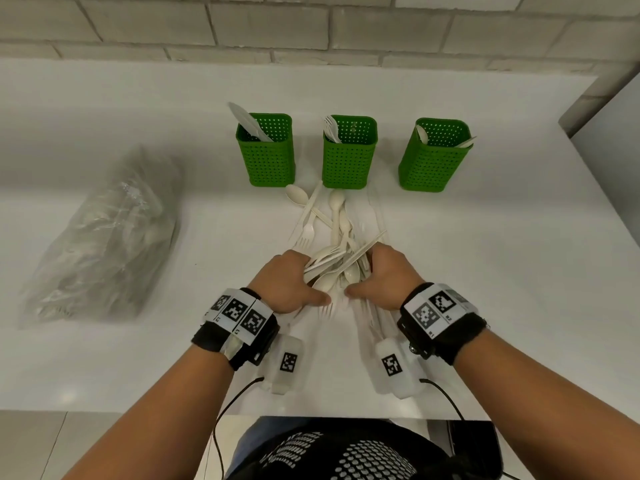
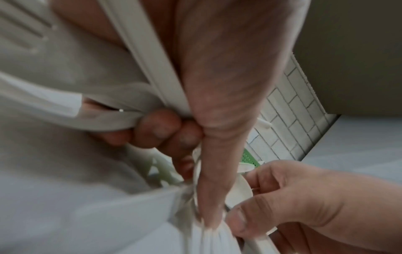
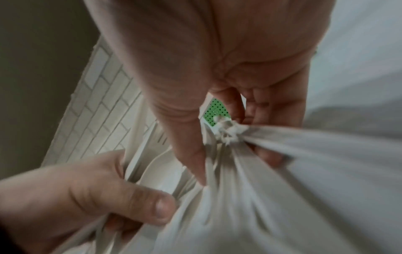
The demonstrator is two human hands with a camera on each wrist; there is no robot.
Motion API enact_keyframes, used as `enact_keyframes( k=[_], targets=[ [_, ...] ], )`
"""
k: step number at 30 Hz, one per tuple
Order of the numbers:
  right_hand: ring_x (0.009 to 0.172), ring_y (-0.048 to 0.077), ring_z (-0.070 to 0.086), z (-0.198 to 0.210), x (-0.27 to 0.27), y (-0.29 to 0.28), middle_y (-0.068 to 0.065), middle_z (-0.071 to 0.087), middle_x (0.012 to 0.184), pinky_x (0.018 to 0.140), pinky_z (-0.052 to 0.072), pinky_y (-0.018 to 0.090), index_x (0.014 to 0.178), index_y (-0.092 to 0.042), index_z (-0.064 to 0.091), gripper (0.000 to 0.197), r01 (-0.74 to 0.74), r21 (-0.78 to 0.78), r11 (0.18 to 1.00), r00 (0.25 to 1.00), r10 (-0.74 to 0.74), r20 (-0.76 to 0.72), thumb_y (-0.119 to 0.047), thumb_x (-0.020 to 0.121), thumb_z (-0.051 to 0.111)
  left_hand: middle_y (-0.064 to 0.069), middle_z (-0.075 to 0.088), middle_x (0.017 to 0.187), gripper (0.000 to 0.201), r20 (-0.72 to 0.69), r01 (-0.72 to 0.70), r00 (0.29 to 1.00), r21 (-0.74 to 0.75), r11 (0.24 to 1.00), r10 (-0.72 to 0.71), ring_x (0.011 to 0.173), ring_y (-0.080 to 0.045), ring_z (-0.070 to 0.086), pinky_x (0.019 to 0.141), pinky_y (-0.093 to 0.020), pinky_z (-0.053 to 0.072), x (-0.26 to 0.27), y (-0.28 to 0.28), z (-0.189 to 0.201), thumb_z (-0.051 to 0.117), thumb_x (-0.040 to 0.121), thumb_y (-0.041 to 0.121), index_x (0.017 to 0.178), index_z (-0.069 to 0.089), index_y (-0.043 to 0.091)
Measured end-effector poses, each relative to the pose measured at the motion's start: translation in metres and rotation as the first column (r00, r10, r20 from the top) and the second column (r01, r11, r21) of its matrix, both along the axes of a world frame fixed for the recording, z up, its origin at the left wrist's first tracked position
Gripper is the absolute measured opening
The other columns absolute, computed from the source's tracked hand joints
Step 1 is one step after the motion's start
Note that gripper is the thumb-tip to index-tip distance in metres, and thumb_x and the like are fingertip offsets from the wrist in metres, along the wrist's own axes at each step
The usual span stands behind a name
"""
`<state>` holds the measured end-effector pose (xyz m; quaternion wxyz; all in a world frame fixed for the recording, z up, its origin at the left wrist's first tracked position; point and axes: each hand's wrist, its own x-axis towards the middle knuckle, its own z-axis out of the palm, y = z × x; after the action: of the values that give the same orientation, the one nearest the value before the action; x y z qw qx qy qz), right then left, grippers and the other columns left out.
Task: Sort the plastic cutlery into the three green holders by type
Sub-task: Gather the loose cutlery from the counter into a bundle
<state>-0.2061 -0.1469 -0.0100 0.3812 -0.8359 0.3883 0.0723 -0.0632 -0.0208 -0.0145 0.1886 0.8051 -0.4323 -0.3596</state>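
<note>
Left hand (image 1: 289,284) and right hand (image 1: 379,277), fingers curled around a mixed cutlery bundle (image 1: 337,268) on the tabletop (image 1: 485,271). Beyond the fingers, three holders (image 1: 348,152) each contain a few pieces; most cutlery appears unsorted.

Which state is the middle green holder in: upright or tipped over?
Upright: the middle green holder stands on its base on the counter, forks poking from its open top.

Both bare forearms reach forward, each wrist wrapped in a black band with printed markers. The left hand (image 1: 289,284) and right hand (image 1: 382,280) sit close together, fingers curled, thumbs pointing inward.
</note>
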Motion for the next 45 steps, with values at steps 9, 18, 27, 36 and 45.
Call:
enact_keyframes(
  k=[9,18,27,36,45],
  targets=[
    [0.075,0.020,0.055,-0.012,-0.012,-0.012,0.008,0.057,0.082,0.064,0.045,0.027,0.088,-0.002,0.055,0.013,0.182,0.197,0.963,0.961,-0.217,0.173,-0.013,0.092,0.056,0.008,0.059,0.070,0.046,-0.128,-0.216,0.972,-0.173,0.961,0.195,0.063,-0.006,0.056,0.057,-0.018,0.040,0.013,0.005,0.011,0.089,0.061,0.043,0.093,0.066,0.018],
    [0.069,0.020,0.061,0.035,0.005,-0.003,0.001,0.059,0.068,0.071,0.053,0.040,0.082,-0.007,0.054,0.019,0.203,0.507,0.837,0.616,-0.512,0.598,-0.015,0.099,0.050,0.014,0.053,0.061,0.054,-0.499,-0.245,0.867,-0.434,0.867,-0.005,0.058,-0.003,0.050,0.061,-0.016,0.043,-0.020,-0.023,0.034,0.092,0.060,0.014,0.106,0.063,0.011],
    [0.094,0.017,0.065,0.052,0.004,0.001,0.005,0.068,0.092,0.088,0.050,0.032,0.100,-0.004,0.060,0.028,-0.025,0.396,0.918,0.659,-0.283,0.697,-0.029,0.097,0.052,-0.014,0.067,0.079,0.022,-0.447,-0.280,0.894,-0.491,0.825,0.037,0.075,-0.024,0.066,0.074,-0.036,0.054,-0.022,-0.045,0.023,0.076,0.073,0.006,0.092,0.065,0.000],
    [0.092,0.028,0.062,0.052,0.009,-0.011,0.017,0.064,0.092,0.094,0.047,0.051,0.089,-0.009,0.055,0.050,0.186,0.293,0.938,0.634,-0.342,0.693,-0.053,0.094,0.031,0.010,0.072,0.085,0.024,-0.339,-0.231,0.940,-0.543,0.808,0.041,0.079,-0.004,0.065,0.074,-0.018,0.048,-0.016,-0.048,0.017,0.077,0.081,0.026,0.103,0.071,0.021],
    [0.076,0.012,0.057,0.053,-0.006,-0.030,0.002,0.063,0.084,0.068,0.048,0.026,0.099,-0.023,0.067,0.038,0.262,0.214,0.941,0.519,-0.324,0.791,-0.038,0.099,0.033,0.000,0.068,0.065,0.024,-0.378,-0.400,0.897,-0.472,0.786,0.229,0.059,-0.004,0.058,0.064,-0.020,0.046,0.007,-0.039,0.018,0.071,0.086,0.035,0.071,0.069,0.016]
  ],
)
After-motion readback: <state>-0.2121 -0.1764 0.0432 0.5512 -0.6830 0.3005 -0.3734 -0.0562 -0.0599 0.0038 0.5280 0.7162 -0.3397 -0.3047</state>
